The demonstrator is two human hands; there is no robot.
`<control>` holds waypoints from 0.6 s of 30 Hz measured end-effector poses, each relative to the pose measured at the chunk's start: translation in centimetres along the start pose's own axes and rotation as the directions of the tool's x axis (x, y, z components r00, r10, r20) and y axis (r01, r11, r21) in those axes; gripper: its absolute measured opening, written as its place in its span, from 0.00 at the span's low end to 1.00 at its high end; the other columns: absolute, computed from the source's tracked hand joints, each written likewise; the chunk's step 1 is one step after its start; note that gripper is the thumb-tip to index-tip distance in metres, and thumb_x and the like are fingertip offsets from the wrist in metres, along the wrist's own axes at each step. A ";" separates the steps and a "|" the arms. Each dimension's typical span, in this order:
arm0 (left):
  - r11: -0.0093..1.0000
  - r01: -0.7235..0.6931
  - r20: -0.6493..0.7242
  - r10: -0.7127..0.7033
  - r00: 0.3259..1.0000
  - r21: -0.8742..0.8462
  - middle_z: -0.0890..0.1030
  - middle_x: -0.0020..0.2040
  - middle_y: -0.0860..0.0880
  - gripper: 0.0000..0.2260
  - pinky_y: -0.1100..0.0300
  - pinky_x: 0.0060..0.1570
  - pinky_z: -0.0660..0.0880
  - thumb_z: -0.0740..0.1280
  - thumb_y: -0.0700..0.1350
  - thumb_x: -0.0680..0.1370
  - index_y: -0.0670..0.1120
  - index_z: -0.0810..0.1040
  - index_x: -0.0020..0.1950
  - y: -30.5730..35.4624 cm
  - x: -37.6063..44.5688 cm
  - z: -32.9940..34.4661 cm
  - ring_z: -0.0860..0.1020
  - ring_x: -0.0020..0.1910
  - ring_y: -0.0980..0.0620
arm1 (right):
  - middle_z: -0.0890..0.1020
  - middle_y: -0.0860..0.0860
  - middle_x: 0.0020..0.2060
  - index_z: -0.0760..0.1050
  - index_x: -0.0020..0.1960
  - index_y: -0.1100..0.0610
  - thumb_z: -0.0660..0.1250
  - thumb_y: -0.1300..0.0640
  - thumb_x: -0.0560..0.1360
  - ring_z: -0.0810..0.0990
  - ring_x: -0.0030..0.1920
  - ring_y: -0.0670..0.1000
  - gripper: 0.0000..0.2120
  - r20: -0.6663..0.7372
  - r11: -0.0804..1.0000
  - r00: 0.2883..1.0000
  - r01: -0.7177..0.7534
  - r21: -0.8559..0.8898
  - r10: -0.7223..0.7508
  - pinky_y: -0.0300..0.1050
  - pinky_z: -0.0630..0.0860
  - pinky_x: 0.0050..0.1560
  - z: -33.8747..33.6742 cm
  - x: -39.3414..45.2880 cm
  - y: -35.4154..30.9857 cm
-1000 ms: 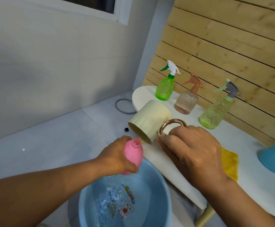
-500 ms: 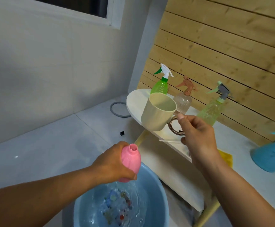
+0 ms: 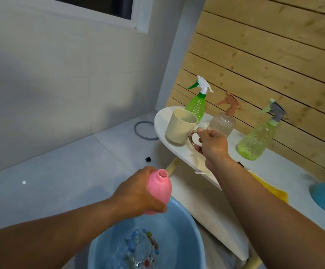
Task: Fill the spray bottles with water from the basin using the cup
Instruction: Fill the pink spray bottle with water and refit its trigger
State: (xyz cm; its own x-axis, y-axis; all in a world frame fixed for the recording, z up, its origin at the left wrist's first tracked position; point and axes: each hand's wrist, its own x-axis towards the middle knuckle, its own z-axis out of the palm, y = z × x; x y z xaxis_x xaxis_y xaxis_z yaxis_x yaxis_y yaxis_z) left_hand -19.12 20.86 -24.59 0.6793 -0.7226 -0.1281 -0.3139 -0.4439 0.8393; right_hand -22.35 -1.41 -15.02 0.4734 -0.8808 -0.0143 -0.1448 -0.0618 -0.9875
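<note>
Since a moment ago the cup point(image 3: 180, 126) has gone from tipped over the pink bottle point(image 3: 158, 192) to upright on the bench point(image 3: 278, 171), right hand point(image 3: 212, 142) fingers hooked round its handle. Left hand point(image 3: 136, 193) grips the uncapped pink bottle above the basin point(image 3: 185, 220). Three capped bottles stand behind; whether they are full I cannot tell.

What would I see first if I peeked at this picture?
Probably the bright pink bottle, held by the left hand right above the blue basin of water. Next, the cream cup standing on the white table, the right hand at its handle.
</note>
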 end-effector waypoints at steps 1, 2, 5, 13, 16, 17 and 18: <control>1.000 -0.001 0.001 0.001 1.000 -0.001 0.78 0.56 0.62 0.42 0.49 0.51 0.83 0.82 0.59 0.52 0.64 0.69 0.63 -0.1 0.1 -0.1 0.80 0.54 0.54 | 0.75 0.52 0.38 0.78 0.52 0.62 0.70 0.54 0.80 0.75 0.36 0.47 0.11 -0.007 1.000 1.000 -0.005 0.003 0.005 0.41 0.80 0.39 0.4 0.4 0.2; 1.000 -0.004 0.000 0.004 1.000 0.001 0.78 0.56 0.62 0.42 0.49 0.50 0.83 0.82 0.58 0.52 0.64 0.69 0.63 -0.1 0.2 -0.1 0.80 0.54 0.54 | 0.75 0.51 0.37 0.78 0.52 0.62 0.70 0.54 0.80 0.75 0.36 0.47 0.10 -0.010 1.000 1.000 -0.011 0.006 0.011 0.42 0.81 0.42 0.6 0.6 0.4; 1.000 -0.014 -0.001 0.014 1.000 0.023 0.77 0.57 0.61 0.43 0.50 0.51 0.83 0.83 0.58 0.53 0.64 0.69 0.64 -0.2 0.4 -0.3 0.79 0.55 0.55 | 0.74 0.51 0.36 0.77 0.49 0.62 0.70 0.55 0.80 0.75 0.35 0.46 0.09 -0.013 1.000 1.000 -0.028 0.001 0.028 0.46 0.83 0.47 1.2 1.0 1.1; 0.999 -0.032 0.003 0.032 0.999 0.041 0.77 0.57 0.61 0.43 0.51 0.52 0.83 0.85 0.57 0.55 0.63 0.69 0.66 -0.2 0.7 -0.6 0.79 0.56 0.54 | 0.75 0.51 0.37 0.76 0.47 0.61 0.70 0.56 0.81 0.75 0.36 0.46 0.08 0.018 1.000 1.000 -0.006 -0.005 0.006 0.39 0.79 0.35 1.6 1.5 1.7; 0.998 -0.037 0.005 0.036 0.999 0.045 0.77 0.57 0.61 0.43 0.49 0.53 0.83 0.84 0.58 0.55 0.62 0.69 0.66 -0.2 0.7 -0.5 0.79 0.56 0.54 | 0.76 0.51 0.37 0.77 0.45 0.58 0.70 0.55 0.80 0.75 0.36 0.47 0.09 0.047 0.999 0.999 -0.009 -0.034 0.011 0.40 0.79 0.35 1.5 1.8 1.7; 0.998 -0.039 0.006 0.039 0.999 0.048 0.77 0.57 0.61 0.43 0.49 0.54 0.83 0.84 0.58 0.55 0.62 0.69 0.66 -0.2 0.7 -0.5 0.79 0.56 0.54 | 0.77 0.51 0.38 0.77 0.44 0.58 0.70 0.54 0.80 0.75 0.37 0.48 0.09 0.056 0.999 0.998 -0.011 -0.041 0.013 0.40 0.78 0.35 1.4 1.9 1.7; 0.998 -0.042 0.007 0.042 0.999 0.047 0.76 0.58 0.61 0.43 0.49 0.54 0.83 0.84 0.58 0.55 0.62 0.69 0.66 -0.2 0.7 -0.4 0.78 0.56 0.54 | 0.77 0.52 0.38 0.77 0.44 0.57 0.70 0.54 0.80 0.75 0.38 0.48 0.09 0.063 0.999 0.998 -0.012 -0.046 0.015 0.40 0.78 0.35 1.4 1.9 1.7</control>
State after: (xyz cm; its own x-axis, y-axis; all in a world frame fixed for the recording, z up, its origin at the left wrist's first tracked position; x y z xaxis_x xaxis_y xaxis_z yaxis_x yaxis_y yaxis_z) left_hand -18.33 20.67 -24.57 0.6611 -0.7441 -0.0967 -0.3731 -0.4378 0.8180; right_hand -20.46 -2.55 -16.98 0.5250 -0.8502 -0.0393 -0.1906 -0.0724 -0.9790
